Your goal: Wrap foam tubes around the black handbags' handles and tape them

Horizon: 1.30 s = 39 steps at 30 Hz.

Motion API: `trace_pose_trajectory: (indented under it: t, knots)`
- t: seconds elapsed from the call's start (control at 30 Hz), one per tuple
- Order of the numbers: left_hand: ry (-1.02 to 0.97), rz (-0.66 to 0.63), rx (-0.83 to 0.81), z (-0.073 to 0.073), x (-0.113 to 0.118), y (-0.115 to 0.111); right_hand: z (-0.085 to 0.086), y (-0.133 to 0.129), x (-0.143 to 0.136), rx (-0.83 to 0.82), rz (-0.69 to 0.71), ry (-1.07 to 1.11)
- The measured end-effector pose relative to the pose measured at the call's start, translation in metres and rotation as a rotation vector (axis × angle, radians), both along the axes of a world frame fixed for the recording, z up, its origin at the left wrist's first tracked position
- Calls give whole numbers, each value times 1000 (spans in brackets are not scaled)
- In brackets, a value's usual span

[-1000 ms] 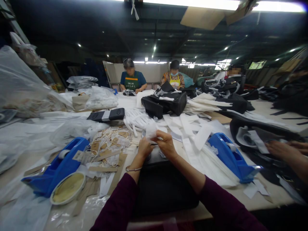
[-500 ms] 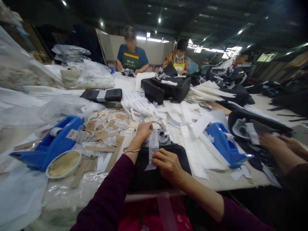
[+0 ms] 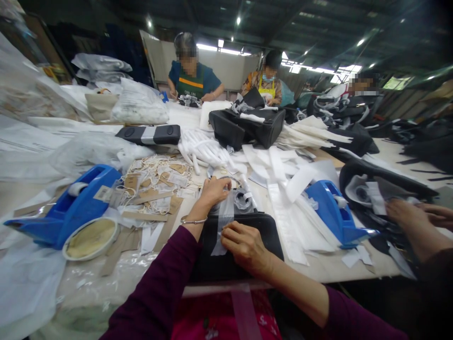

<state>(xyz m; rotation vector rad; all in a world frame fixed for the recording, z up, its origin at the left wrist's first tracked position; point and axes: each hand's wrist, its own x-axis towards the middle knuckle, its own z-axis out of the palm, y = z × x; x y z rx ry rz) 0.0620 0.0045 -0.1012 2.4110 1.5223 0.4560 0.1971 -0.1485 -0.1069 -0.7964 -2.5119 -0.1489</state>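
Note:
A black bag (image 3: 264, 233) lies at the table edge in front of me, with clear wrapping around its handle hardware (image 3: 243, 200) at the far side. Across its top runs a translucent white strip (image 3: 226, 210), its near end loose over the black face. My right hand (image 3: 244, 243) pinches this strip near its lower end, knuckles up. Beyond it, my left hand (image 3: 215, 191) is beside the wrapped handle with fingers curled. What those fingers grip is hidden.
Blue tape dispensers stand left (image 3: 78, 203) and right (image 3: 332, 212). A round tub (image 3: 91, 239), corded tags (image 3: 155, 186) and white foam strips (image 3: 300, 222) lie around. A co-worker's hands (image 3: 410, 215) work on another black bag at right. Further black bags (image 3: 247, 125) sit behind.
My left hand's fingers have loosened and lifted a little at the handle. My right hand has shifted slightly down and left on the strip. The camera view has tilted slightly.

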Motion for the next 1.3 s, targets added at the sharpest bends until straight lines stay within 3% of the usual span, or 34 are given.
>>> trace_pose_trajectory:
  t: [0.3,0.53,0.87,0.97,1.07,1.13,1.2,1.3]
  knots:
    - [10,-57,69,-3,0,-2,-1,0,-2,0,-6,16]
    - [86,-18,92,-7,4,0,2,-19,3,-41,-33,39]
    - [22,-5,59,-6,4,-3,-9,-36,-1,-42,-128,142]
    - [-44,20,-3,-2,4,0,-12,-43,-1,-29,-129,154]
    - [-108,24,-32,16,3,3,-16,-51,2,-22,-120,135]
    - [-151,2,-16,34,-2,-4,-18,-55,3,-22,-122,126]
    - [-230,-56,31,49,-10,-27,-20,-57,4,-14,-126,136]
    - [-381,-179,169,49,-22,-80,-22,-57,3,19,-128,171]
